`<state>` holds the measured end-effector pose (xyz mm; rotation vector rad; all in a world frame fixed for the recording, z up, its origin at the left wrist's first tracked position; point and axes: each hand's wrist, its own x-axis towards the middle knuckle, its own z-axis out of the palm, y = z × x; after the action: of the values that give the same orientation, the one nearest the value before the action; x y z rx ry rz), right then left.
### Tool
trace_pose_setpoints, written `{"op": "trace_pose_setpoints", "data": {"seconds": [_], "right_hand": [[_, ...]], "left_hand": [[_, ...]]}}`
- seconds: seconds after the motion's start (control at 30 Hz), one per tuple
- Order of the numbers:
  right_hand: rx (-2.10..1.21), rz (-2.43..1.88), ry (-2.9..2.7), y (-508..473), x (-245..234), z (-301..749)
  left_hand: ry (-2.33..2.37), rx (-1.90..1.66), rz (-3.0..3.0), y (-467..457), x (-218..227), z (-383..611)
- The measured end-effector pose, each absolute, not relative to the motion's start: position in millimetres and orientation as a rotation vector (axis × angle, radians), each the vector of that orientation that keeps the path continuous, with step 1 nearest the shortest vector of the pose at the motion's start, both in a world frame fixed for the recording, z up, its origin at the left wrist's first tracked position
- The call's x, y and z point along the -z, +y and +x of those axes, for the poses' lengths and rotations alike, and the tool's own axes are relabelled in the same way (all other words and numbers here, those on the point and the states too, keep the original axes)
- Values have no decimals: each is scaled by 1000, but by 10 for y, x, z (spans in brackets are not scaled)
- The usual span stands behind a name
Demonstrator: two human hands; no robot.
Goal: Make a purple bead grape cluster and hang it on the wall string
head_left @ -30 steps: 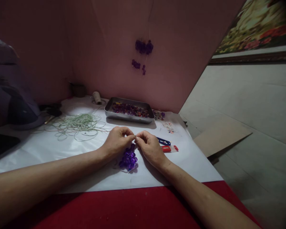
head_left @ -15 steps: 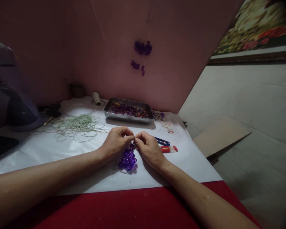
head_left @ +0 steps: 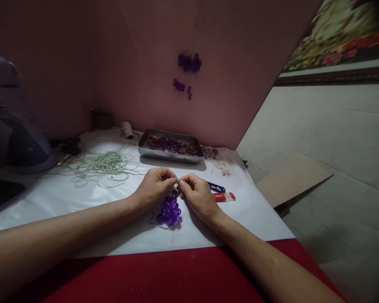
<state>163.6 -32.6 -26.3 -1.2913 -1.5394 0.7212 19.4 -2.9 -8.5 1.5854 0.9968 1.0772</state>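
Bead cluster (head_left: 169, 211), purple: lay on the worktop (head_left: 255, 223), just on the near side of the fingertips. Left hand (head_left: 158, 187), right hand (head_left: 198, 194): both pinched, tips nearly meeting; contents too small to tell. Hazard: a slackened pinch could let beads slip loose.

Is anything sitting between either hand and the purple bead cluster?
Nothing visible is in the way. The purple bead cluster shows just below where the left hand and right hand meet; the blue tool and red-and-clear case lie on the right hand's other side.
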Motion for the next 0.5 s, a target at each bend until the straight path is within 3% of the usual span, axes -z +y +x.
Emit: {"op": "trace_pose_setpoints", "data": {"seconds": [0.5], "right_hand": [[-674, -1309, -1511, -314, 267, 1634]], "left_hand": [[970, -1047, 1539, -50, 76, 182]]}}
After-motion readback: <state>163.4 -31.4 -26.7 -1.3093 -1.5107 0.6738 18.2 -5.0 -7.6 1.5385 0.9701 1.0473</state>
